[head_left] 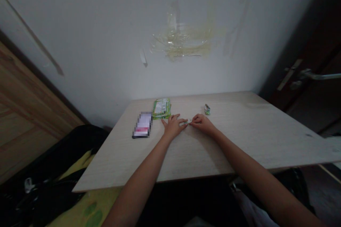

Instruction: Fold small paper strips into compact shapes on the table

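A small whitish piece (189, 121) with a bit of green lies low at the tabletop between my two hands; its kind is too small to make out. My left hand (173, 126) rests on the table with its fingers spread, and its fingertips on the right touch the piece's left side. From the other side, my right hand (204, 123) pinches the piece between thumb and fingertips. Just beyond my left hand sits a stack of green-and-white packets (162, 108). A crumpled small wrapper (207, 109) lies behind my right hand.
A phone (142, 125) with a lit, pixelated screen lies left of my left hand. The pale wooden table (253, 127) stands against a white wall with peeling tape (183, 44). At right is a dark door with a metal handle (319, 76); dark and yellow fabric (80, 165) lies at lower left.
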Tool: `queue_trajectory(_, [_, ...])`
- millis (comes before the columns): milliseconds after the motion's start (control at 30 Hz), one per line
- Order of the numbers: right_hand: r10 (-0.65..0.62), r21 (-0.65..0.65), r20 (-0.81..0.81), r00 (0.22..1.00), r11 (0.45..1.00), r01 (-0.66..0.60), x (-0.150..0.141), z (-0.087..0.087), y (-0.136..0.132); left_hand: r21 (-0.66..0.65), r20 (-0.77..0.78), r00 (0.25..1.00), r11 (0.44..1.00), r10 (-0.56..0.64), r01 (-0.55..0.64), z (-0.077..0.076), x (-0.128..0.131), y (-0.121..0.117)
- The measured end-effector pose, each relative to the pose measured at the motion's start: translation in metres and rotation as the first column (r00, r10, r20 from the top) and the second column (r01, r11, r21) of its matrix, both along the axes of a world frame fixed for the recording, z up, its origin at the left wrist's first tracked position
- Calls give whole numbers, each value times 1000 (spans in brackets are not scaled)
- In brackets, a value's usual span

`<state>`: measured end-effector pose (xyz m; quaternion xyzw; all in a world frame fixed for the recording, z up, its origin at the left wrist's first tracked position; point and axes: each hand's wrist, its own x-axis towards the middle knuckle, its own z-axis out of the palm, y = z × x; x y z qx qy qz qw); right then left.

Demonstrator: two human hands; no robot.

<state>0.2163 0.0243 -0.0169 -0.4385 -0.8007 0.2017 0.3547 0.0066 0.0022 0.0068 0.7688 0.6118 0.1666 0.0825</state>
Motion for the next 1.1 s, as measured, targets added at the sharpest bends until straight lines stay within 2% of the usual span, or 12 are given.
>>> queue_trajectory(333, [15,-7,16,1000,1000,-15,2,-2,2,-3,24,1000,1000,7,-7,0,0,1])
queue_trajectory(500, [-29,-35,59,998,999,31,0,0,0,-7,35,999,1000,-14,14,2,-1,3])
queue_trajectory(700, [-76,29,110,991,997,74,-3,2,0,-19,48,999,1000,-18,19,2,-1,7])
queue_trajectory(1100, [-185,184,133,974,970,159,-4,-10,8,-6,93,995,1000,-23,23,-3,-1,11])
